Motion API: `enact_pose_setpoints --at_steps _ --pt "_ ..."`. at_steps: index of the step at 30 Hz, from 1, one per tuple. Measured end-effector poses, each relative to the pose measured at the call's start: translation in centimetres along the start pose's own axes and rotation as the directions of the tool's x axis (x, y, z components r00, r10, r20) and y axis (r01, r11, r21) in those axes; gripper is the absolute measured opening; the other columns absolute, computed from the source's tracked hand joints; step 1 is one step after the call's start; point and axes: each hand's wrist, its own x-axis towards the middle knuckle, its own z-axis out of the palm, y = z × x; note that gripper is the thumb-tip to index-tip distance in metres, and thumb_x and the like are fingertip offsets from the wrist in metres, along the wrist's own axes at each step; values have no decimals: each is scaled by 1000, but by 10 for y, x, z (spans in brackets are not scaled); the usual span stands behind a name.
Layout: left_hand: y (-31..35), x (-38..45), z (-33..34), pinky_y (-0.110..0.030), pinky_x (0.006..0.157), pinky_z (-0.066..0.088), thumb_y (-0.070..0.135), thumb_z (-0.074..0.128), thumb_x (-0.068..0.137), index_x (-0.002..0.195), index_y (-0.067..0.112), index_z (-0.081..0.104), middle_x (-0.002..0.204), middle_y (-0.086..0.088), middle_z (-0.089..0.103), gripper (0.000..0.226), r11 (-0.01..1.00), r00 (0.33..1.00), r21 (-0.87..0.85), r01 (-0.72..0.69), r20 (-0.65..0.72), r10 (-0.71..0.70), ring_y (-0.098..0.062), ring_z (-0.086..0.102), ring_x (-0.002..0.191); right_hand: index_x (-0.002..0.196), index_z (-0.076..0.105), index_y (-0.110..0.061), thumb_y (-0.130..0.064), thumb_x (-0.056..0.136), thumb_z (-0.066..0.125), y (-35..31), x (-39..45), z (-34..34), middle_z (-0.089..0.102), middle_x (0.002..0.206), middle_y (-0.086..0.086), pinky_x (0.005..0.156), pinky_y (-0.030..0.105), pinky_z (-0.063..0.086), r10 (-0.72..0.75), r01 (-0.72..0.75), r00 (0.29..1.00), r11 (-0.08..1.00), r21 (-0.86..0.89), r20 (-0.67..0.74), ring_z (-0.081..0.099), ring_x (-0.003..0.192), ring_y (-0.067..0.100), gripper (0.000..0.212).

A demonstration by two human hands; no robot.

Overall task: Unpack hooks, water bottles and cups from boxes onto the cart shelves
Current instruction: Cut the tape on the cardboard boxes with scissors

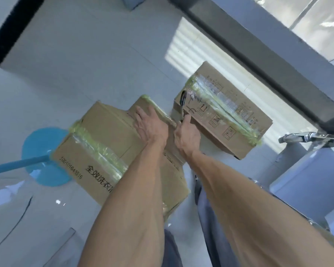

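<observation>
Head view: left hand [149,123] flat on box [108,143]; right hand [187,133] grips scissors [182,105].

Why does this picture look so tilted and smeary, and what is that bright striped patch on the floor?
Head view: the worn camera is tilted, and its wide lens bends straight edges. Motion blur smears the near box, far box and blue mop. The striped patch is sunlight on the floor. The left hand rests on the near box; the right hand grips scissors, their outline blurred.

You have two taped boxes, one near [108,143] and one far [226,110], one scissors [182,105], and one blue mop [41,158].
</observation>
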Motion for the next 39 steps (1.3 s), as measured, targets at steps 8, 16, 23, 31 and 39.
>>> enact_pose_setpoints --at_steps 8,16,23,31,39 --pt "-189 -36 -30 -44 106 36 28 59 95 149 6 27 154 -26 24 67 958 959 -20 285 14 -284 -37 33 135 95 31 -15 -19 100 36 -126 -99 89 46 63 1 55 37 36 -389 388 921 921 39 16 51 57 30 8" --pt "-290 -54 -4 -51 104 37 20 56 93 145 25 26 159 -23 6 60 885 897 -149 441 114 -428 -40 22 141 106 36 -14 -9 98 36 -190 -125 158 54 65 4 54 35 33 -486 488 872 858 -161 57 49 57 31 9" --pt "-281 -44 7 -45 80 42 25 52 96 145 23 19 159 -28 2 59 814 857 -268 515 133 -498 -42 36 128 121 35 -13 0 90 40 -213 -110 164 54 66 1 44 29 24 -555 536 829 747 -394 76 46 49 24 34" --pt "-284 -55 10 -37 67 33 7 54 89 148 29 9 159 -24 -3 77 843 876 -240 482 117 -467 -38 45 115 113 40 -11 2 89 47 -216 -106 164 49 68 2 53 33 33 -561 545 822 729 -414 94 50 57 24 28" --pt "-282 -53 15 -37 73 31 10 56 90 153 27 5 160 -25 -6 83 839 876 -250 483 117 -469 -38 42 120 119 41 -10 -4 94 44 -222 -106 168 42 66 -3 45 29 26 -587 567 798 654 -501 137 40 50 16 26"
